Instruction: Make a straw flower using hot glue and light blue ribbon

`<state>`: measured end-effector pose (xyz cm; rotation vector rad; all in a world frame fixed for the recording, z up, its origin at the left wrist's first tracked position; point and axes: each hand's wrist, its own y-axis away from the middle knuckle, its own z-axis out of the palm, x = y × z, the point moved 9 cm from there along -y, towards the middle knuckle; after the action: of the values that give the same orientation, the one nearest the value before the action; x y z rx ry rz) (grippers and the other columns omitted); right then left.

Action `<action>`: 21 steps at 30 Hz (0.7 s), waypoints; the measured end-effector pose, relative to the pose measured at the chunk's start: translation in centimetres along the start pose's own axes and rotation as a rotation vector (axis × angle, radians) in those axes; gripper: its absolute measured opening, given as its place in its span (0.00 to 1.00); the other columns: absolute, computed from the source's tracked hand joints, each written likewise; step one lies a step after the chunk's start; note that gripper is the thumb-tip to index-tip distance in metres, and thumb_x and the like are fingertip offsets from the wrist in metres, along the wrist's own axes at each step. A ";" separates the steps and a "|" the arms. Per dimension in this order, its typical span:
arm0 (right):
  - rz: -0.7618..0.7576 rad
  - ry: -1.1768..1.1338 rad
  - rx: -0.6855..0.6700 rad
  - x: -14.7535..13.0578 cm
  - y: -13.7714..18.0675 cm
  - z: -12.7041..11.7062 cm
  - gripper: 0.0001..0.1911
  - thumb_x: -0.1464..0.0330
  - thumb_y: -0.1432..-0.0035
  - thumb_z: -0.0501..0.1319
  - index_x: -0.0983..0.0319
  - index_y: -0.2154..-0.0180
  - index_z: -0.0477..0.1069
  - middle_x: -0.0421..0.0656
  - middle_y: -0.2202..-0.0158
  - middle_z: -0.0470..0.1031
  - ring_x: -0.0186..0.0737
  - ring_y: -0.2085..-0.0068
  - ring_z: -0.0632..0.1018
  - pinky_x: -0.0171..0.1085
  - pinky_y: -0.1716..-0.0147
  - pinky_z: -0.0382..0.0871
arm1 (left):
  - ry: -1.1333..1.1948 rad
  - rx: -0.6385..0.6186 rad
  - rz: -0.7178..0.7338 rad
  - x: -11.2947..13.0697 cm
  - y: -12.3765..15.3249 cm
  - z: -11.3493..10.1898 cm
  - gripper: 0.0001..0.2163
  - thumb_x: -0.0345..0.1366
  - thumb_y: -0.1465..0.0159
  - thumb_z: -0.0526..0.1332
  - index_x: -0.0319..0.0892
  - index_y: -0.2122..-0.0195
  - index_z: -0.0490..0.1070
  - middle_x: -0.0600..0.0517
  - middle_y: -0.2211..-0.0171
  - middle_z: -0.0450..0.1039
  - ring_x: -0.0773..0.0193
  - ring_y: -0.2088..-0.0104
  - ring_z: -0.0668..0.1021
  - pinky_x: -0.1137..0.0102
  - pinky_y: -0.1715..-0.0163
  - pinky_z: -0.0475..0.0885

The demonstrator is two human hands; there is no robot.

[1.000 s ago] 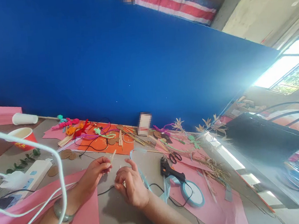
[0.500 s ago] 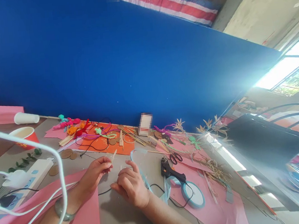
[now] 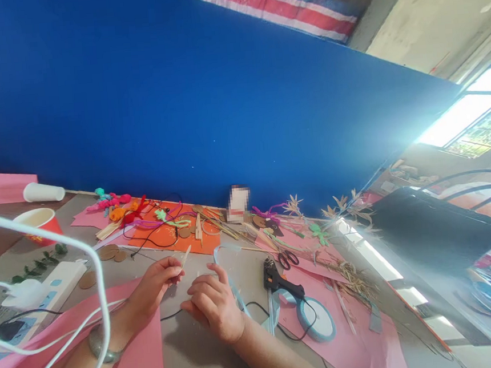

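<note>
My left hand (image 3: 163,280) pinches a thin, pale, pointed strip (image 3: 186,257) between thumb and fingertips, its tip standing up. The strip looks like dried leaf or wood; I cannot tell which. Just to the right, my right hand (image 3: 215,307) hovers over the grey table (image 3: 186,349). Its fingers are loosely bent and apart, with nothing visible in them. Right of that hand lies a black glue gun (image 3: 282,281), near black-handled scissors (image 3: 287,259) and a roll of light blue ribbon (image 3: 316,320).
A white cable (image 3: 99,277) loops across the left foreground, beside a power strip (image 3: 60,280). A paper cup (image 3: 47,229) stands behind it. Orange paper (image 3: 207,239), pipe cleaners and dried stalks line the foot of a blue panel (image 3: 220,94). A black bag (image 3: 434,230) is at right.
Both hands have hardly moved, and the left still pinches the strip. The view has shifted very slightly.
</note>
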<state>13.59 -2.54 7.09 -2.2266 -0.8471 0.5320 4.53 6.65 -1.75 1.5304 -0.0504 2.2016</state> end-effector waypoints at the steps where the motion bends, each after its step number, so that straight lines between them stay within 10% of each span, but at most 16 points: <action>1: 0.013 0.008 -0.003 0.1 0.0 0.0 0.04 0.70 0.37 0.57 0.60 0.67 0.66 0.39 0.71 0.77 0.34 0.66 0.77 0.47 0.44 0.56 | -0.004 -0.001 0.004 0.1 0.1 0.1 0.06 0.35 0.49 0.64 0.41 0.74 0.68 0.55 0.76 0.68 0.67 0.72 0.68 0.72 0.68 0.63; 21: 0.047 0.029 0.017 0.2 0.1 -0.1 0.09 0.79 0.44 0.54 0.58 0.68 0.60 0.36 0.71 0.77 0.32 0.69 0.76 0.47 0.43 0.53 | -0.013 0.004 -0.011 -0.2 0.0 0.0 0.06 0.35 0.49 0.64 0.41 0.73 0.68 0.54 0.74 0.68 0.67 0.71 0.69 0.73 0.67 0.63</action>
<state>13.80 -2.48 7.03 -2.2374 -0.7746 0.5263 4.59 6.63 -1.94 1.5441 -0.0420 2.1845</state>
